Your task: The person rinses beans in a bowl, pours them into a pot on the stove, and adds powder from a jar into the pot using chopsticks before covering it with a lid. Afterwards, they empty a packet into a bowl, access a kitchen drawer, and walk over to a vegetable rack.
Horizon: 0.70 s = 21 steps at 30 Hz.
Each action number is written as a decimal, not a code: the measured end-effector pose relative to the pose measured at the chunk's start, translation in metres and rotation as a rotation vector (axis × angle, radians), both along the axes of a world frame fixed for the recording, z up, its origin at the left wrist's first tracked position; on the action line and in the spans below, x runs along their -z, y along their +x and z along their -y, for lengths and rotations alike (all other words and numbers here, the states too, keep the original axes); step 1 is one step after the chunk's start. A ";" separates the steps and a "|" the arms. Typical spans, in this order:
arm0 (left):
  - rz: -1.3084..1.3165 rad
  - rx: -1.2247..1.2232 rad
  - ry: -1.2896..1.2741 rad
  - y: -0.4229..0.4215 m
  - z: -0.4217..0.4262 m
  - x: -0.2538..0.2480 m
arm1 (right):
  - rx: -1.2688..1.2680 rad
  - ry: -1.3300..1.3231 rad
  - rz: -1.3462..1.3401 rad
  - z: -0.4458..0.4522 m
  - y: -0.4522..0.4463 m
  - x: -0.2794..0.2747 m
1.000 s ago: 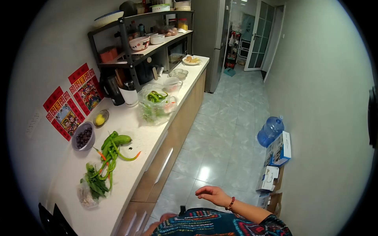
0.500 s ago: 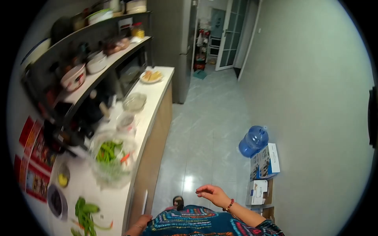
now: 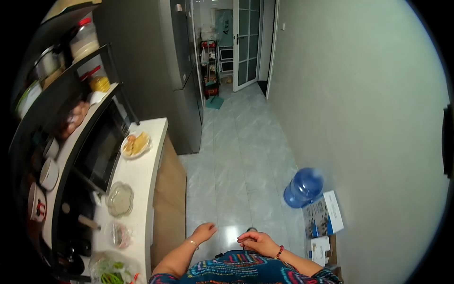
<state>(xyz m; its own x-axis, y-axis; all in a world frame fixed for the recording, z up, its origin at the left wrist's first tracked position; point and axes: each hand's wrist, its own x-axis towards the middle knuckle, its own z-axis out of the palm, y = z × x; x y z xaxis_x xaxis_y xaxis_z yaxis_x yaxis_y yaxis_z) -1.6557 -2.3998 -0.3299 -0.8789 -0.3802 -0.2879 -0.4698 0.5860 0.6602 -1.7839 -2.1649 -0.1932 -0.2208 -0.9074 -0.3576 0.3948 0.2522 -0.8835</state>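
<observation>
My left hand (image 3: 204, 233) hangs over the floor beside the counter, its fingers loosely bent and nothing visible in them. My right hand (image 3: 260, 244) is in front of my body, fingers loosely curved and apart, also without anything in it. Neither hand touches the counter (image 3: 138, 187). Nearest to my left hand on that counter are a clear plastic-looking container (image 3: 118, 235) and a bag of green peppers (image 3: 111, 274) at the bottom edge. Farther along lie a scalloped glass dish (image 3: 120, 199) and a plate of food pieces (image 3: 135, 145).
A blue water jug (image 3: 304, 188) and cardboard boxes (image 3: 324, 215) line the right wall. On the left stand a shelf rack with bowls (image 3: 49, 174), a microwave (image 3: 98, 146) and a tall grey refrigerator (image 3: 184, 113). Tiled floor (image 3: 231, 156) runs toward an open glass-paned door (image 3: 247, 45).
The view has moved forward along the counter, and the refrigerator and door sit nearer. My left hand has come away from the counter side and swung forward. My right hand stays before my body.
</observation>
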 end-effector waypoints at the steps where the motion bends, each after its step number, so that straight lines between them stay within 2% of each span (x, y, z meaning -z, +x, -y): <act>1: 0.067 -0.057 -0.037 -0.003 0.015 0.019 | -0.033 -0.026 -0.066 0.012 -0.030 -0.006; 3: 0.257 -0.077 -0.141 0.033 0.042 0.087 | -0.025 -0.023 -0.100 0.037 -0.082 -0.009; 4: 0.442 0.107 -0.157 0.043 0.052 0.077 | -0.038 -0.017 -0.125 0.048 -0.110 -0.019; 5: 0.488 0.306 -0.305 0.083 0.071 0.152 | -0.052 -0.004 -0.146 0.059 -0.134 -0.023; 6: 0.618 0.326 -0.254 0.088 0.079 0.143 | -0.039 -0.025 -0.157 0.072 -0.157 -0.019; 8: 0.737 0.147 -0.103 0.078 0.098 0.129 | -0.062 -0.050 -0.156 0.101 -0.196 -0.017; 10: 0.767 -0.001 -0.009 0.057 0.116 0.126 | -0.127 -0.067 -0.150 0.135 -0.227 -0.021; 13: 0.766 -0.101 0.073 0.019 0.149 0.132 | -0.192 -0.095 -0.147 0.193 -0.272 -0.022; 19: 0.725 -0.047 0.035 -0.092 0.269 0.149 | -0.137 -0.136 -0.205 0.303 -0.364 -0.008; 21: 0.688 0.051 -0.065 -0.136 0.326 0.151 | -0.091 -0.013 -0.249 0.338 -0.397 -0.011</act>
<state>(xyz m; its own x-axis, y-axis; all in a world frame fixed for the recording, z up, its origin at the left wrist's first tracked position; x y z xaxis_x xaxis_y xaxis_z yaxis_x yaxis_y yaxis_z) -1.7920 -2.7254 -0.4812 -0.5219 -0.3782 -0.7646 -0.7398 0.6469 0.1849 -2.1811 -2.5025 -0.1827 -0.2176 -0.9317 -0.2910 0.1406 0.2651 -0.9539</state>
